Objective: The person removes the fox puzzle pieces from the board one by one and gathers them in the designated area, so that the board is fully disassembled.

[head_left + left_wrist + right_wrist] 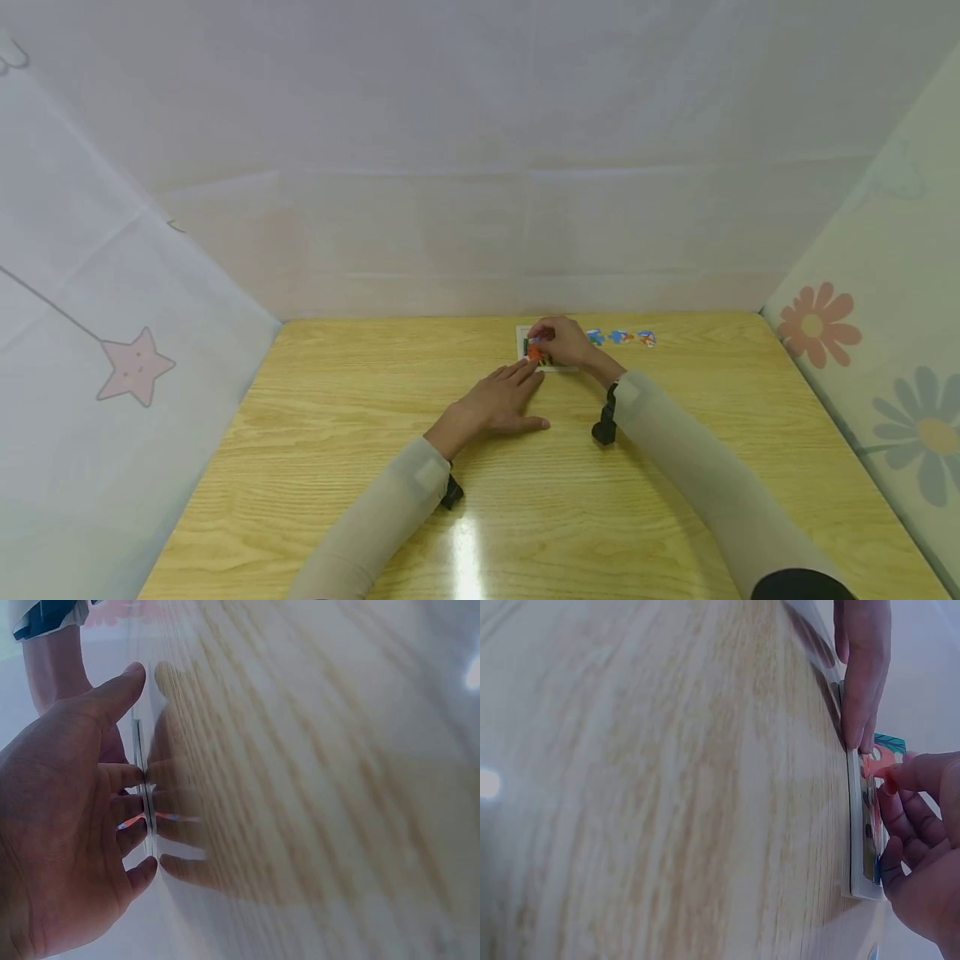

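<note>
A small puzzle board with a white rim lies near the table's far edge. My left hand lies with its fingers stretched out, the fingertips touching the near left part of the board and the thumb apart. My right hand is over the board, pinching an orange puzzle piece between thumb and fingers. That hand covers much of the board in the head view. In the right wrist view the board's rim shows beneath the right fingers. The left wrist view shows the left palm side-on.
Several loose puzzle pieces, blue, orange and white, lie in a row right of the board, among them a blue piece and a round-edged piece. The wooden table meets cloth walls at the back and both sides.
</note>
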The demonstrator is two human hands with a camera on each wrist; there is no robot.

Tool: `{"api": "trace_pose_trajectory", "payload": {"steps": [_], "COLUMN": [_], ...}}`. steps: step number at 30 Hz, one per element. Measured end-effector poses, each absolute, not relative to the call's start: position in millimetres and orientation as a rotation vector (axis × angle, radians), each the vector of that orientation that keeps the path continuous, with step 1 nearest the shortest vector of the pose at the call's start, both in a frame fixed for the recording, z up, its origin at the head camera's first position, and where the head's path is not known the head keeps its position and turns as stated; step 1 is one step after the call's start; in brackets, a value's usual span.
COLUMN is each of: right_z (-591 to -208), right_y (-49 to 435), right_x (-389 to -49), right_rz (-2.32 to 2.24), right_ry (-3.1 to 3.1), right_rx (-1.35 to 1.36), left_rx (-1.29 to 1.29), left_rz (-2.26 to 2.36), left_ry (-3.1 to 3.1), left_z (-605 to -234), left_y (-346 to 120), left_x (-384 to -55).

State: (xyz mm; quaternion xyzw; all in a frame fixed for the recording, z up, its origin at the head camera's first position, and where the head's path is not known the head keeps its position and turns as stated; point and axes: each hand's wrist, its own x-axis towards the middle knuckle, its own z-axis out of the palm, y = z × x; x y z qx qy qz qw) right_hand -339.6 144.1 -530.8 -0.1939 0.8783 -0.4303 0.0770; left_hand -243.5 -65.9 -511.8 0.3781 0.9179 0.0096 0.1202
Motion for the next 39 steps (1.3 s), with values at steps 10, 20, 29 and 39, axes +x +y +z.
{"api": "trace_pose_trajectory", "payload": {"steps": [10, 20, 29, 39], "right_z": [-533.3, -526.6, -523.3, -521.6], "right_y": [150.1, 157.9, 171.9, 193.2], "right_x": [-341.4, -337.0, -336.3, -332.5], "right_rz": [-1.486, -1.598, -1.590, -1.575], "right_ry": [2.530, 2.415, 2.402, 2.411], "right_rx": [-0.476, -0.401, -0.384, -0.353], "left_rx": [1.092, 1.082, 1.091, 1.090], "left_rz": [0.058, 0.044, 0.056, 0.070], "left_ry": [2.680, 2.674, 2.680, 2.688], "left_z": [-511.8, -513.9, -512.8, -513.8], "left_y": [-66.6, -66.5, -66.3, -66.4], "left_x": [-242.7, -243.9, -243.5, -243.2]}}
